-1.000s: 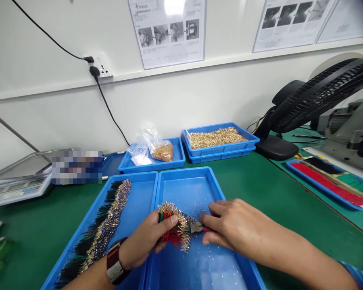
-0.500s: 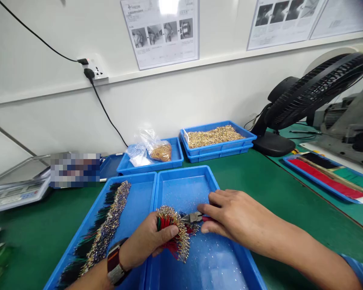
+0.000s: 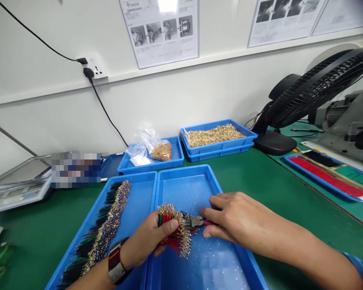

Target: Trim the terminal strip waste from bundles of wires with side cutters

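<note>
My left hand is closed around a bundle of red and green wires with gold-coloured metal tips fanning outward. In my right hand is a pair of pliers with red handles, its jaws against the tips on the bundle's right side. Whether the jaws grip a single tip is too small to tell. Both hands are over a blue tray scattered with tiny shiny bits. Beside it on the left, another blue tray holds a long row of dark wires with metal tips.
Behind stand stacked blue trays of gold-coloured pieces and a tray with plastic bags. A black fan is at right, near a tray of red, black and green wires. A scale sits at left.
The bundle and my left hand have shifted very slightly upward. The pliers stay at the bundle's right side, a little lower and further right.
</note>
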`<state>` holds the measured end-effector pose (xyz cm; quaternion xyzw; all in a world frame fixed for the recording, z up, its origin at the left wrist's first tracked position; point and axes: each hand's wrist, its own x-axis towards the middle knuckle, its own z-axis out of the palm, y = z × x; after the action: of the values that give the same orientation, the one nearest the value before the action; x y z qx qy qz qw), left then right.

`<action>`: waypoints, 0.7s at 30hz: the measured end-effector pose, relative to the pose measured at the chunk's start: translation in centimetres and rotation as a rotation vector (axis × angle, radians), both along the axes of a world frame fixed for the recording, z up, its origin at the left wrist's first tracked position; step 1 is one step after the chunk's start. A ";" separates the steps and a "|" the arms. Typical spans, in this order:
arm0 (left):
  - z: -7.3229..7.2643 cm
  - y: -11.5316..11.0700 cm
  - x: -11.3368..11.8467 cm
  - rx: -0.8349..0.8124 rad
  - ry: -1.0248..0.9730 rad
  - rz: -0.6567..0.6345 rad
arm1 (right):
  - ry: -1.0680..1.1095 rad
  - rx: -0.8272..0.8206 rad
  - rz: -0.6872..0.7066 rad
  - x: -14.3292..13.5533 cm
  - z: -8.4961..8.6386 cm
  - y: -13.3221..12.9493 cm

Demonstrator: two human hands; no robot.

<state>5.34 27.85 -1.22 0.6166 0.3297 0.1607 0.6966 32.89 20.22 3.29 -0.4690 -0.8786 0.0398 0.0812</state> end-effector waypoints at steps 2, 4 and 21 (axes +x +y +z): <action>-0.1 0.0 0.0 0.007 0.041 0.079 | -0.013 -0.021 -0.004 0.0 0.0 -0.2; -0.3 0.0 0.0 0.014 0.061 0.108 | 0.001 -0.034 -0.002 0.0 0.2 -0.3; -0.3 0.4 -0.6 0.048 -0.018 -0.093 | 0.042 0.045 0.000 0.2 0.3 0.2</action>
<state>4.71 28.25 -1.52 0.6465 0.2906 0.1417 0.6911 33.04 20.44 3.61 -0.4662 -0.8773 0.0299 0.1102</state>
